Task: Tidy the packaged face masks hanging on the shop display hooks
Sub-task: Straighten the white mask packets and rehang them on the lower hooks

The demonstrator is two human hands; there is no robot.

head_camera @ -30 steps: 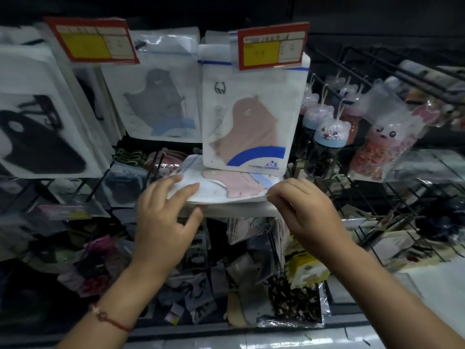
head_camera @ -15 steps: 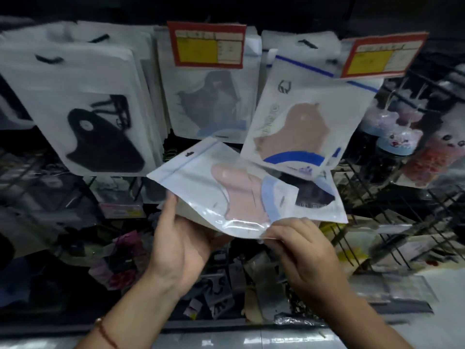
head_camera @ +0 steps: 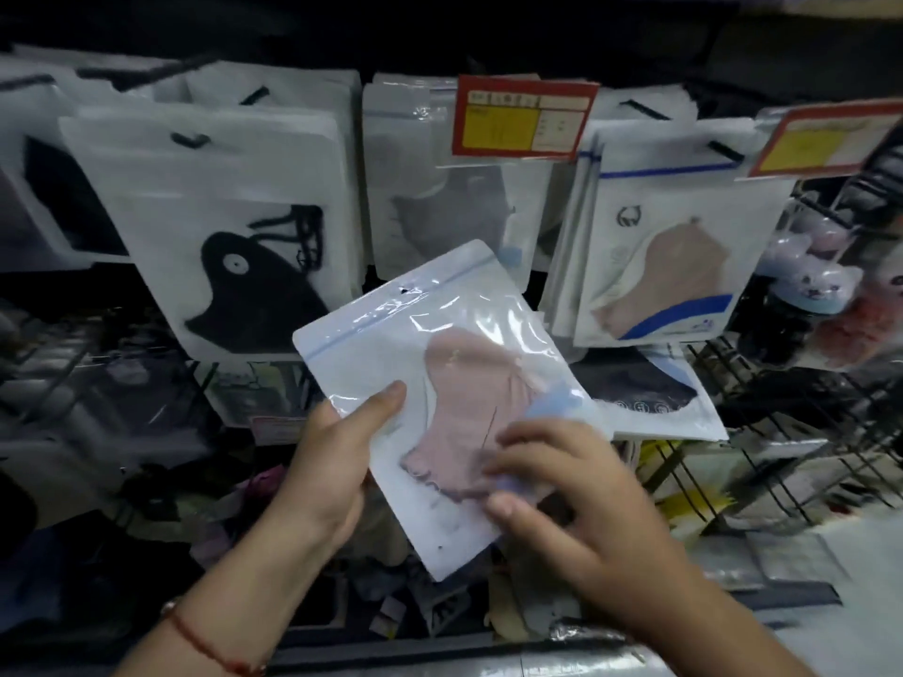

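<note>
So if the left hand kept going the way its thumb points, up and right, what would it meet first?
Probably the hanging grey mask pack. The left hand grips the pink mask pack, which leads the way, so that pack's top edge would likely touch first. Depth is unclear.

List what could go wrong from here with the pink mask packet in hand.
1. The left hand grips the pink mask packet only along one edge, while the right hand looks blurred over its glossy front; it could slip onto the cluttered goods below.
2. The packet's hang hole is small, so it may miss a hook.
3. Lifting it could knock the hanging tan mask packet or the price tag askew.
</note>
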